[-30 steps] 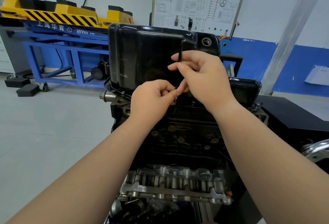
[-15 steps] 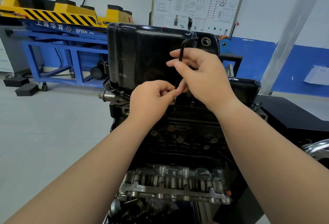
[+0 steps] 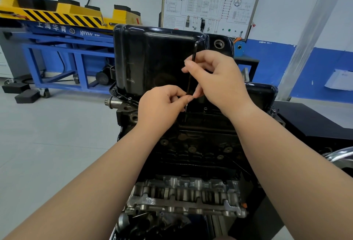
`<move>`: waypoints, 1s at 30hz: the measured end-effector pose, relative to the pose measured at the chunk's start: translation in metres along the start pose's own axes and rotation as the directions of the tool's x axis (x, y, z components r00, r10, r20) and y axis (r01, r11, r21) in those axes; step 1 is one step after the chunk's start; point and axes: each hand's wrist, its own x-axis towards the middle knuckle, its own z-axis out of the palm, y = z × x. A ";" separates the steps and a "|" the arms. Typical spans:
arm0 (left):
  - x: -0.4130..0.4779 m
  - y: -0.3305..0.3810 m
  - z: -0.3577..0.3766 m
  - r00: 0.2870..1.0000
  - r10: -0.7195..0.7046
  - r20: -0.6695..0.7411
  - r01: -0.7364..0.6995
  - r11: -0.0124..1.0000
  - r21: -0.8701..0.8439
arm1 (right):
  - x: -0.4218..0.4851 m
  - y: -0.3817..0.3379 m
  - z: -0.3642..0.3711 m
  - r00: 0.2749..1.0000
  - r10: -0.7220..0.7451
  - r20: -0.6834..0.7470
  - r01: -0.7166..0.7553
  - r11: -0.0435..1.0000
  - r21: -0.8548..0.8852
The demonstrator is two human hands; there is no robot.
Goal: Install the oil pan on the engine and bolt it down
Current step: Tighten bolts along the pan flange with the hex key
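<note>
Seated on top of the engine (image 3: pixel 191 154): black oil pan (image 3: pixel 152 58), long axis across the view, deep sump bulging upward at the left. Standing at its near flange: L-shaped hex key (image 3: pixel 194 52), long arm nearly upright, tip down, short arm at top bent rightward. Pinched high on the shaft by the right hand (image 3: pixel 215 79), low by the left hand (image 3: pixel 162 104), thumb against forefinger.

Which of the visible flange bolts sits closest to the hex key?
The middle bolt, just right of the lower end of the hex key, below the right hand. The left bolt and right bolt sit out at the corners of the oil pan.
</note>
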 end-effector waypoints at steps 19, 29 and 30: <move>0.000 0.000 0.000 1.000 -0.013 -0.014 0.013 1.000 0.019 | -0.002 0.002 -0.001 0.997 0.023 0.068 -0.026 0.999 0.047; -0.001 0.001 -0.001 1.000 0.005 -0.010 -0.005 1.000 0.026 | 0.001 0.004 0.005 0.997 -0.017 -0.074 0.012 0.997 -0.072; -0.001 0.002 -0.001 1.000 0.005 -0.005 -0.005 1.000 0.023 | 0.000 0.005 0.005 0.997 -0.014 -0.077 0.009 0.998 -0.063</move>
